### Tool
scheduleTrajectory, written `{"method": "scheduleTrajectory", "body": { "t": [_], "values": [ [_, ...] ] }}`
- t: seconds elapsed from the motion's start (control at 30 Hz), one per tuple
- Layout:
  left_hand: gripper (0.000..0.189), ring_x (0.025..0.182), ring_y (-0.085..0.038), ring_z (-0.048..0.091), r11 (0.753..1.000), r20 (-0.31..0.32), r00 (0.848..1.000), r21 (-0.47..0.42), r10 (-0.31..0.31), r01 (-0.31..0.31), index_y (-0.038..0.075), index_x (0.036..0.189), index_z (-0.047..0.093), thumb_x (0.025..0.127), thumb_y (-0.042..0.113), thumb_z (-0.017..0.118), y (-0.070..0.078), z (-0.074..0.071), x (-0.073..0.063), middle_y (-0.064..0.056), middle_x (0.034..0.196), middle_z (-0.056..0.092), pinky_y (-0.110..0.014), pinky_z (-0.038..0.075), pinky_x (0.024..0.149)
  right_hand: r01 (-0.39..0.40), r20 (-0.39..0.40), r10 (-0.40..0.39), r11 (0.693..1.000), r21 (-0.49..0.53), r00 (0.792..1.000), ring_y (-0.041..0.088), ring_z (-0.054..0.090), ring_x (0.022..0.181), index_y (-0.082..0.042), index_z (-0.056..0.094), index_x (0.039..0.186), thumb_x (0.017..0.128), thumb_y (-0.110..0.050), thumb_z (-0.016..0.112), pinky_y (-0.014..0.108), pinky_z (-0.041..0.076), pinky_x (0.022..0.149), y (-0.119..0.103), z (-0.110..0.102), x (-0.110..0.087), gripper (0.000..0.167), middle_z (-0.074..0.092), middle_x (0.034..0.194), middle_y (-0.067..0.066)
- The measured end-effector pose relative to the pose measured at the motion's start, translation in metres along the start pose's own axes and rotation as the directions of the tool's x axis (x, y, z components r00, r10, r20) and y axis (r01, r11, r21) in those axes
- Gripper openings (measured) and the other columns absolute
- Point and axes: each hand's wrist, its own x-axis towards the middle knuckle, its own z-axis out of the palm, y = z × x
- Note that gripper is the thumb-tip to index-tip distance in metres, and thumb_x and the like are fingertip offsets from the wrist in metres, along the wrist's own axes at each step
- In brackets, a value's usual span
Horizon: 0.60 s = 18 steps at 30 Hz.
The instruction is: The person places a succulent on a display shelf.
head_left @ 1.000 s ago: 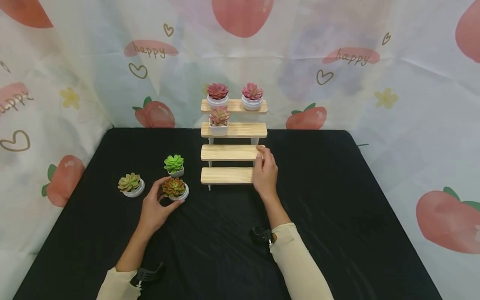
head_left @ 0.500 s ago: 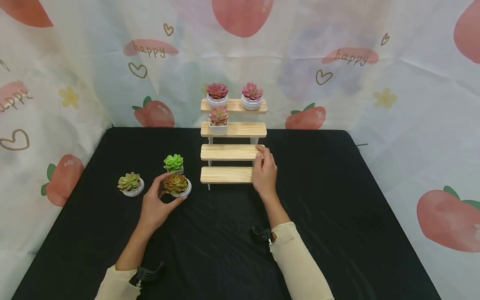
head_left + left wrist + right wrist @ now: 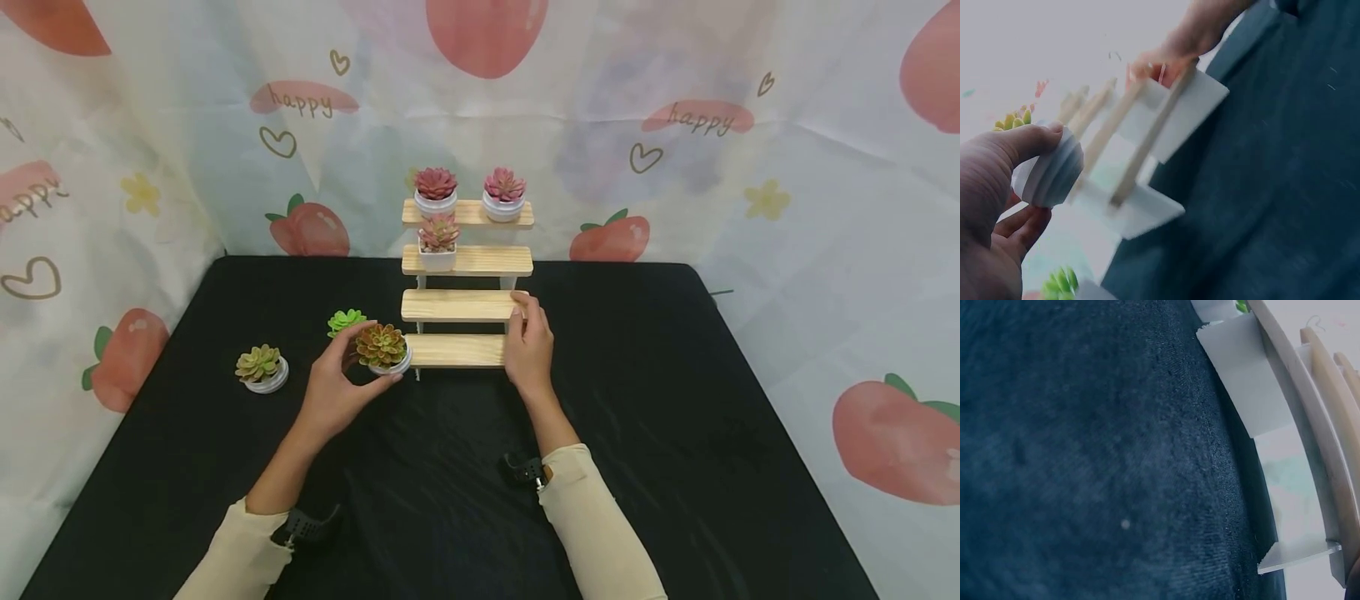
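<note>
My left hand (image 3: 341, 393) pinches a white ribbed pot holding an orange-brown succulent (image 3: 381, 346) between thumb and fingers. In the left wrist view the pot (image 3: 1054, 169) is lifted off the cloth, close to the stand. At the right end of the tiered wooden stand (image 3: 457, 352), my right hand (image 3: 529, 348) grips the edge of the lower shelves. Behind my left fingers sits a bright green succulent (image 3: 345, 321), its pot hidden. Farther left, a yellow-green succulent (image 3: 259, 367) in a white round pot rests on the cloth.
Two pink-red succulents, one left (image 3: 435, 187) and one right (image 3: 505, 190), stand on the top shelf. A pink succulent in a square pot (image 3: 437, 242) is on the second shelf. Black cloth (image 3: 637, 433) covers the table; a printed curtain (image 3: 555, 67) hangs behind.
My left hand has raised the orange-brown succulent and carried it right and away from me, toward the stand's lowest shelf. My right hand stays on the stand.
</note>
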Motion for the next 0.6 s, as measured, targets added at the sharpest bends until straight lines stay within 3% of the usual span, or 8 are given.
{"method": "scheduleTrajectory", "body": {
  "t": [0.2, 0.6],
  "values": [
    [0.081, 0.122, -0.029, 0.061, 0.998, 0.032, 0.998, -0.024, 0.058, -0.058, 0.009, 0.148, 0.050, 0.079, 0.007, 0.092, 0.016, 0.012, 0.019, -0.011, 0.137, 0.057, -0.050, 0.050, 0.101, 0.000, -0.006, 0.000, 1.000, -0.007, 1.000, 0.029, 0.050, 0.075, -0.009, 0.064, 0.133, 0.111, -0.018, 0.046, 0.043, 0.042, 0.070, 0.001, 0.001, 0.000, 0.030, 0.063, 0.121, 0.016],
    [0.079, 0.125, -0.026, 0.060, 0.988, 0.037, 0.995, -0.129, 0.093, -0.088, 0.010, 0.147, 0.051, 0.080, 0.007, 0.091, 0.037, 0.032, 0.045, -0.009, 0.137, 0.058, -0.048, 0.048, 0.104, 0.003, -0.009, -0.003, 1.000, 0.002, 1.000, 0.029, 0.050, 0.076, -0.010, 0.065, 0.132, 0.110, -0.018, 0.046, 0.044, 0.043, 0.072, 0.001, 0.002, 0.000, 0.030, 0.063, 0.126, 0.015]
  ]
}}
